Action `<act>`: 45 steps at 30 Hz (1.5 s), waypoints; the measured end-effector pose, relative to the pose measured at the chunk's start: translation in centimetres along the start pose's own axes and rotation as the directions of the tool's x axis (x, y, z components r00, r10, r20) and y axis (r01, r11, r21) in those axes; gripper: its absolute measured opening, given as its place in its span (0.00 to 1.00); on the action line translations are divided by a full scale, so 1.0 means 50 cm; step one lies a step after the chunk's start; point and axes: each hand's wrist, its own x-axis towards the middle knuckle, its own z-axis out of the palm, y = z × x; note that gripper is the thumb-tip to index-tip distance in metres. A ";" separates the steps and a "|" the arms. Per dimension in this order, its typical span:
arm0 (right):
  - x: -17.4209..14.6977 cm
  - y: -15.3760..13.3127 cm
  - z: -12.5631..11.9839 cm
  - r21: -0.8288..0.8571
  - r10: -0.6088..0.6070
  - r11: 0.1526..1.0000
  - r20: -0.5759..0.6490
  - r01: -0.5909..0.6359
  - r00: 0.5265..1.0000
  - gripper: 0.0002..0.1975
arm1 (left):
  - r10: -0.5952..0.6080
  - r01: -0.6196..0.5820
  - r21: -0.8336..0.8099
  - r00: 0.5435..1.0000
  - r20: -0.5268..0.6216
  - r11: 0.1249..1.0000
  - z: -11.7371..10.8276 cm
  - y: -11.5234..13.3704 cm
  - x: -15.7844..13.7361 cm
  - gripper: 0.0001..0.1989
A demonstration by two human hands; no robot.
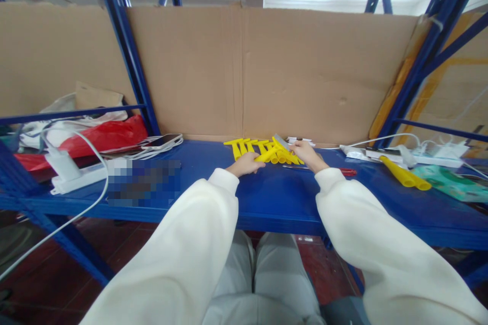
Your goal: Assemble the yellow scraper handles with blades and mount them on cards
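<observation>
My left hand [247,163] is closed around the near end of a yellow plastic handle [268,154], which points up to the right. At the handle's far end sits a grey flat strip [281,142], like a scraper blade. My right hand [308,156] is closed at the right end of this strip, its fingertips pinching there; the exact grip is too small to make out. Behind and under my hands, several more yellow T-shaped handles [239,148] lie in a row on the blue tabletop [276,203].
Red-handled tool [347,172] lies beside my right wrist. Further right are two yellow tubes [406,175], a green packet [450,183] and a power strip [438,157]. At left are a phone [163,141], a red bag [110,137] and a looping white cable [102,190]. Cardboard [290,71] stands behind.
</observation>
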 end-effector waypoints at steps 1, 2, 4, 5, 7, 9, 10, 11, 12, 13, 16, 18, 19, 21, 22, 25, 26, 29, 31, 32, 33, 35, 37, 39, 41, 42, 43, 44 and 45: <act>-0.003 0.002 -0.001 0.003 0.013 1.000 0.009 -0.013 1.000 0.08 | 0.003 -0.003 -0.012 1.000 0.002 1.000 0.000 0.001 -0.001 0.14; -0.006 0.003 -0.003 -0.001 0.033 0.999 0.018 -0.033 0.999 0.08 | 0.003 -0.003 -0.023 1.000 0.006 1.000 0.001 0.001 -0.001 0.13; -0.011 0.003 -0.007 -0.018 0.077 0.997 0.027 -0.077 0.997 0.08 | -0.005 0.005 -0.041 1.000 0.018 0.999 0.001 0.002 -0.001 0.13; -0.014 0.002 -0.009 -0.027 0.095 0.995 0.024 -0.094 0.995 0.08 | -0.011 0.012 -0.051 1.000 0.023 0.999 0.001 0.002 -0.002 0.12; -0.019 0.000 -0.016 -0.046 0.109 0.993 0.017 -0.108 0.994 0.09 | -0.022 0.024 -0.065 0.999 0.030 0.998 0.000 0.003 -0.002 0.11; -0.024 -0.003 -0.023 -0.063 0.102 0.993 0.033 -0.100 0.994 0.11 | -0.028 0.030 -0.069 0.999 0.030 0.997 -0.002 0.005 -0.004 0.10; -0.026 -0.004 -0.026 -0.071 0.096 0.993 0.050 -0.093 0.994 0.11 | -0.028 0.030 -0.067 0.999 0.029 0.997 -0.002 0.006 -0.005 0.10; -0.029 -0.005 -0.029 -0.077 0.091 0.993 0.070 -0.086 0.993 0.12 | -0.029 0.031 -0.065 0.999 0.030 0.997 -0.003 0.006 -0.005 0.10; -0.031 -0.006 -0.032 -0.082 0.089 0.993 0.093 -0.081 0.992 0.12 | -0.031 0.033 -0.061 0.999 0.031 0.998 -0.003 0.007 -0.006 0.10; -0.032 -0.007 -0.035 -0.085 0.090 0.993 0.115 -0.080 0.989 0.13 | -0.033 0.035 -0.058 0.999 0.032 0.998 -0.003 0.008 -0.007 0.10; -0.033 -0.004 -0.037 -0.068 0.092 0.994 0.155 -0.082 0.984 0.14 | -0.033 0.035 -0.053 0.999 0.031 0.998 -0.002 0.007 -0.007 0.09; -0.030 0.001 -0.035 -0.040 0.089 0.996 0.166 -0.084 0.982 0.14 | -0.023 0.025 -0.057 0.999 0.028 0.998 -0.001 0.005 -0.006 0.09; -0.028 0.004 -0.034 -0.024 0.090 0.996 0.167 -0.087 0.982 0.14 | -0.019 0.021 -0.062 0.999 0.029 0.998 -0.001 0.004 -0.006 0.08; -0.024 0.011 -0.030 0.021 0.099 0.994 0.165 -0.104 0.981 0.13 | -0.016 0.019 -0.072 0.999 0.033 0.997 -0.001 0.002 -0.005 0.08; -0.023 0.014 -0.028 0.055 0.103 0.992 0.160 -0.113 0.982 0.13 | -0.016 0.019 -0.077 0.999 0.036 0.997 -0.001 0.002 -0.005 0.08; -0.023 0.020 -0.024 0.169 0.114 0.976 0.141 -0.137 0.983 0.13 | -0.014 0.018 -0.081 0.999 0.043 0.997 -0.001 0.004 -0.006 0.07; -0.023 0.021 -0.024 0.199 0.114 0.970 0.140 -0.141 0.984 0.13 | -0.014 0.017 -0.079 0.999 0.041 0.997 -0.001 0.005 -0.007 0.07; -0.025 0.021 -0.026 0.239 0.105 0.962 0.133 -0.135 0.985 0.15 | -0.012 0.015 -0.070 0.999 0.037 0.997 -0.002 0.007 -0.008 0.06; -0.025 0.020 -0.028 0.246 0.101 0.960 0.127 -0.130 0.987 0.13 | -0.008 0.011 -0.067 0.999 0.045 0.998 -0.002 0.008 -0.009 0.06; -0.025 0.019 -0.029 0.252 0.102 0.959 0.117 -0.129 0.988 0.12 | -0.004 0.007 -0.072 0.999 0.050 0.997 -0.002 0.008 -0.009 0.06; -0.025 0.020 -0.029 0.257 0.103 0.958 0.103 -0.126 0.989 0.10 | 0.001 0.003 -0.081 0.998 0.056 0.997 -0.002 0.008 -0.009 0.06; -0.022 0.022 -0.029 0.266 0.103 0.957 0.066 -0.117 0.992 0.07 | 0.009 -0.002 -0.108 0.998 0.063 0.994 -0.001 0.007 -0.009 0.06; -0.017 0.025 -0.026 0.284 0.106 0.952 0.034 -0.112 0.994 0.08 | 0.016 -0.006 -0.136 0.997 0.071 0.991 0.000 0.006 -0.009 0.06; -0.013 0.029 -0.024 0.330 0.123 0.936 0.017 -0.121 0.992 0.12 | 0.019 -0.006 -0.156 0.996 0.082 0.988 0.000 0.006 -0.009 0.06; -0.011 0.030 -0.022 0.387 0.136 0.914 -0.002 -0.124 0.991 0.15 | 0.018 -0.002 -0.170 0.996 0.092 0.985 -0.002 0.008 -0.010 0.05; -0.011 0.030 -0.022 0.408 0.133 0.905 -0.006 -0.118 0.991 0.16 | 0.017 0.001 -0.176 0.995 0.096 0.984 -0.002 0.009 -0.011 0.05; -0.011 0.030 -0.022 0.423 0.125 0.899 -0.003 -0.113 0.992 0.17 | 0.014 0.004 -0.181 0.995 0.098 0.983 -0.003 0.010 -0.011 0.05; -0.011 0.030 -0.023 0.432 0.116 0.895 0.011 -0.109 0.993 0.16 | 0.012 0.007 -0.185 0.995 0.098 0.983 -0.003 0.011 -0.011 0.05; -0.012 0.029 -0.024 0.437 0.109 0.893 0.027 -0.110 0.994 0.15 | 0.010 0.009 -0.188 0.995 0.097 0.982 -0.004 0.012 -0.012 0.05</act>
